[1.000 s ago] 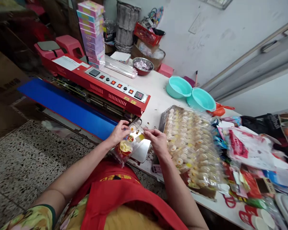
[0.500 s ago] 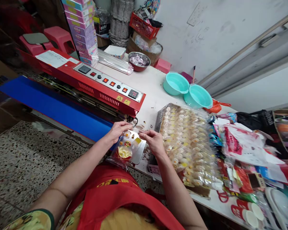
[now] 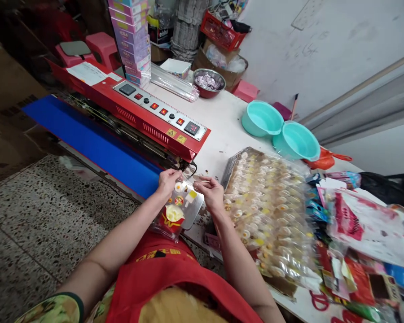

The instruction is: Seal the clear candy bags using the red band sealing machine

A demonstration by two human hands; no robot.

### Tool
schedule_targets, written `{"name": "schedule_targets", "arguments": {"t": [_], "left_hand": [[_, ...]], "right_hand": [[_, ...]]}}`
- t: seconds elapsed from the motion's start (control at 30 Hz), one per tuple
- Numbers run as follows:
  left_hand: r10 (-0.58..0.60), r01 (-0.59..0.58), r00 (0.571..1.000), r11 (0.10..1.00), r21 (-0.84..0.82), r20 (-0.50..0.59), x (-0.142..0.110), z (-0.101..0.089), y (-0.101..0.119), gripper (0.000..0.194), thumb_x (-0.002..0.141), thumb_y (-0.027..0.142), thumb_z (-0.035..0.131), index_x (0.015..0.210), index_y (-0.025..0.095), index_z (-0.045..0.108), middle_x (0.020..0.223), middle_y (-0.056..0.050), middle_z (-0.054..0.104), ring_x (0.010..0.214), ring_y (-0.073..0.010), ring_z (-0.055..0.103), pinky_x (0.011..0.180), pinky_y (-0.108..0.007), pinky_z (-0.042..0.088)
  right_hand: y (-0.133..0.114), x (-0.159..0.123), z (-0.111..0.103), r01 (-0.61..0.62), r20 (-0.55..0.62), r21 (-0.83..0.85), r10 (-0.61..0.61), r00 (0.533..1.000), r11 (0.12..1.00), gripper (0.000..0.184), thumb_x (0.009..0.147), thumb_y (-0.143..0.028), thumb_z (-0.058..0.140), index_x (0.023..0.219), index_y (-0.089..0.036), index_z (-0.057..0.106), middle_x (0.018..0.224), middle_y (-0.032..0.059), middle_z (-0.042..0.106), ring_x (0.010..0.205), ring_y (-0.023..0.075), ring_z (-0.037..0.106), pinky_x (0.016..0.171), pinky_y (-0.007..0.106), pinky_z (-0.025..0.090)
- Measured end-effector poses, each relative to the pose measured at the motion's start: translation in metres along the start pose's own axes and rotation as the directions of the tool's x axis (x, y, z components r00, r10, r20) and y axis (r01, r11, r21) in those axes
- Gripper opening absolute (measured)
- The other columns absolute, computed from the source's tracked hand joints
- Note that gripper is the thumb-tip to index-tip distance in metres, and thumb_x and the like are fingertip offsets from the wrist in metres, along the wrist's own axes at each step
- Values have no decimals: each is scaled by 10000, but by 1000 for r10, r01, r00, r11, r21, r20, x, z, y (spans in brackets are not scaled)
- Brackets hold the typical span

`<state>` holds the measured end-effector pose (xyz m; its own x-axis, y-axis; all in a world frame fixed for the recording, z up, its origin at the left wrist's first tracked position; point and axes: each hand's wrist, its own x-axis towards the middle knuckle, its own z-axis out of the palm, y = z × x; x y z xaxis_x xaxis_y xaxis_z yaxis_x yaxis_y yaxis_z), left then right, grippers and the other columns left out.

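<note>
A clear plastic packet of small toy pieces (image 3: pixel 175 211) lies on a metal plate (image 3: pixel 195 211) at the entry end of a red sealing machine (image 3: pixel 155 119). My left hand (image 3: pixel 168 181) pinches the packet's top left corner. My right hand (image 3: pixel 210 193) pinches its top right edge. Both hands hold the packet's open end just in front of the machine's slot. A blue conveyor belt (image 3: pixel 94 146) runs off to the left under the machine.
A big heap of filled clear packets (image 3: pixel 269 211) lies right of my hands. Two teal bowls (image 3: pixel 283 130), a steel bowl (image 3: pixel 208 82), stacked purple boxes (image 3: pixel 131 40) and a red basket (image 3: pixel 222 33) stand behind. Loose printed bags (image 3: pixel 353 224) crowd the far right.
Both hands have carried the packet a little up toward the machine's slot. The camera has shifted, so the whole scene sits differently in view.
</note>
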<state>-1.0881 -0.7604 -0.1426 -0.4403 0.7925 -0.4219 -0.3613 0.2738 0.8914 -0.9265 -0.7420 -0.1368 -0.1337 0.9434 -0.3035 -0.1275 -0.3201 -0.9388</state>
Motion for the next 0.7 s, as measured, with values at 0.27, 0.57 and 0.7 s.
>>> {"name": "schedule_targets", "arguments": {"t": [0.27, 0.57, 0.7], "left_hand": [[-241, 241, 968, 970, 17, 73, 12, -28, 19, 546, 429, 289, 887, 865, 135, 598, 695, -76, 685, 534, -181, 625, 478, -265, 487], [-170, 170, 985, 985, -13, -39, 38, -43, 20, 492, 436, 229, 871, 788, 141, 539, 645, -50, 653, 561, -186, 630, 564, -309, 521], [-42, 61, 983, 993, 105, -177, 64, -69, 39, 524, 471, 216, 857, 874, 154, 527, 657, -12, 630, 597, -181, 623, 603, -296, 503]], "right_hand": [[15, 45, 16, -194, -71, 101, 201, 977, 976, 453, 397, -250, 864, 770, -161, 623, 646, 7, 685, 576, 154, 635, 519, 262, 524], [24, 54, 43, -140, -120, 110, 153, 981, 984, 442, 528, -438, 827, 788, -186, 573, 682, -2, 670, 587, 127, 627, 527, 236, 520], [20, 31, 36, -83, -114, 82, 92, 989, 993, 537, 594, -494, 804, 970, -190, 569, 918, 49, 696, 828, 174, 677, 632, 267, 559]]}}
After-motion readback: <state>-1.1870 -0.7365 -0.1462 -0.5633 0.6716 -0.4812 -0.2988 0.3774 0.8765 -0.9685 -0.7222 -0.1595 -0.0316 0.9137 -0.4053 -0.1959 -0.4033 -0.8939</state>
